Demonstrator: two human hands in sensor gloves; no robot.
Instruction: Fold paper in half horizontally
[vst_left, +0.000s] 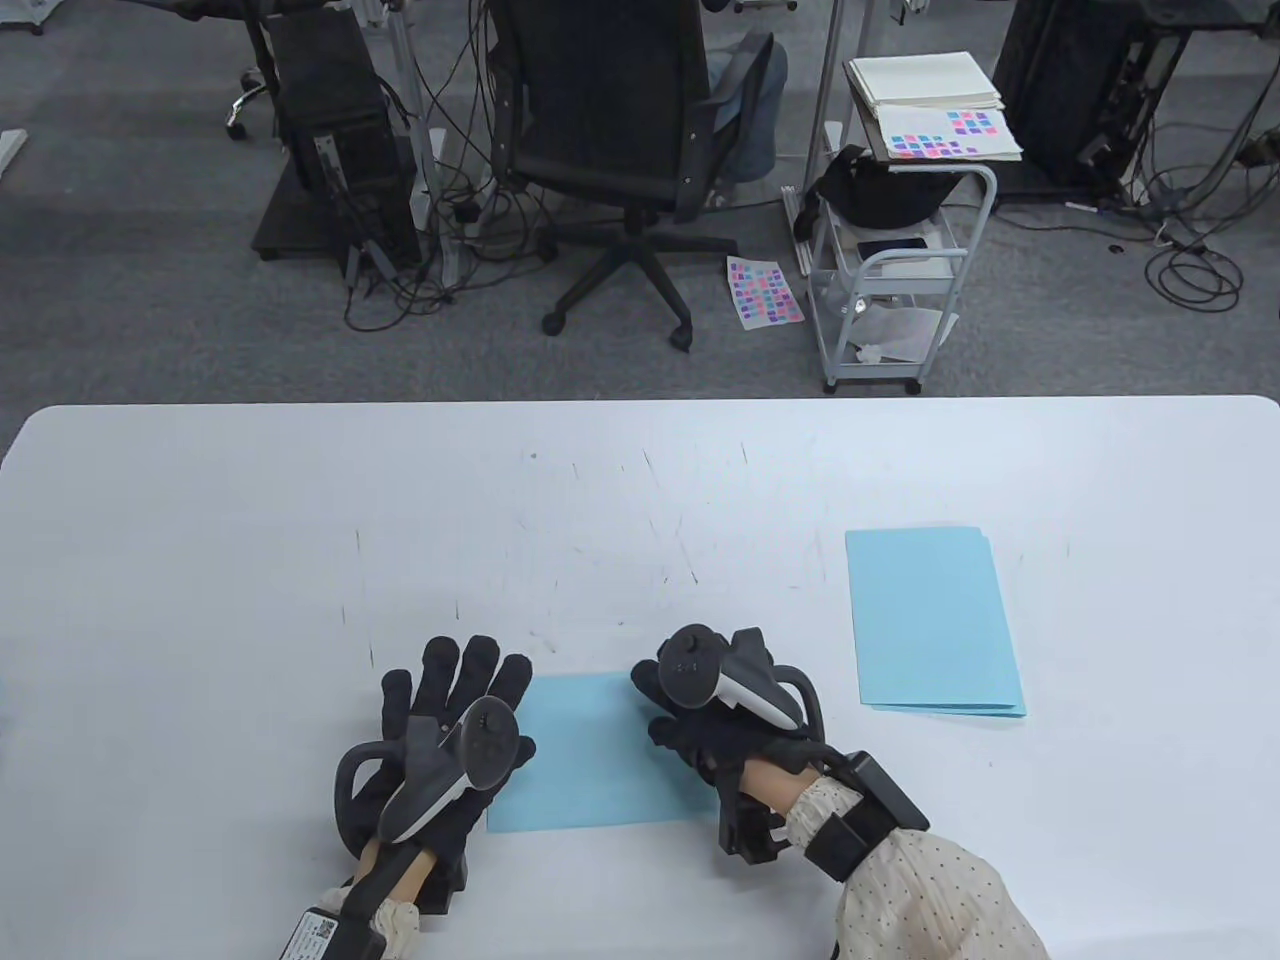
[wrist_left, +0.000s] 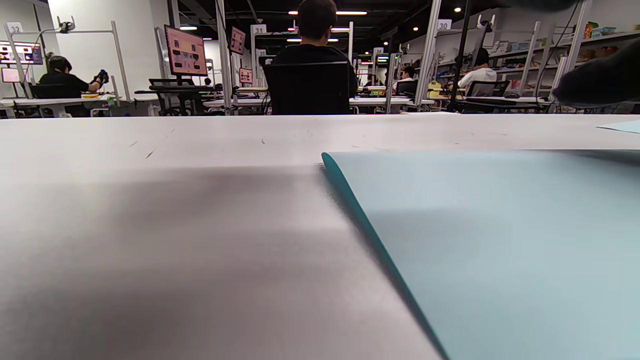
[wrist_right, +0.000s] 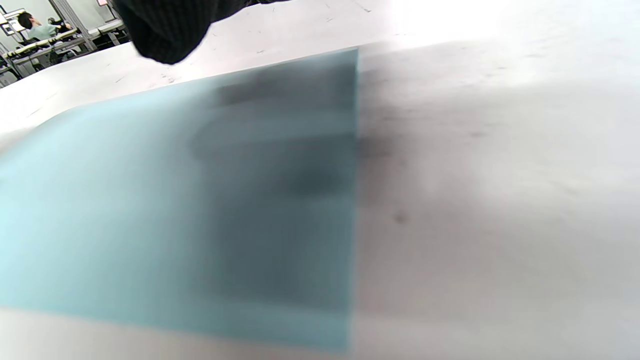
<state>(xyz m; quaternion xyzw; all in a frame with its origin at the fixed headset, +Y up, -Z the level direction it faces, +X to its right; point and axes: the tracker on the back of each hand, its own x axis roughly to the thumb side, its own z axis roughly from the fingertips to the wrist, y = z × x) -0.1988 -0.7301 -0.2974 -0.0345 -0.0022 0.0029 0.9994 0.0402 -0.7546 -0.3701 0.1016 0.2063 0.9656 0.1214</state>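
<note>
Two gloved hands lie low on the table (vst_left: 200, 520) at 6 o'clock, flanking the blue paper (vst_left: 590, 760). Left hand (vst_left: 445, 740) rests flat, fingers spread straight, at its left edge. Right hand (vst_left: 715, 715) covers its right edge, fingers bent; grip unclear.

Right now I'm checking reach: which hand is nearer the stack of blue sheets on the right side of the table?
Right. The right hand sits just left of the stack of blue sheets; the left hand lies farther left, beyond the blue paper between the hands.
</note>
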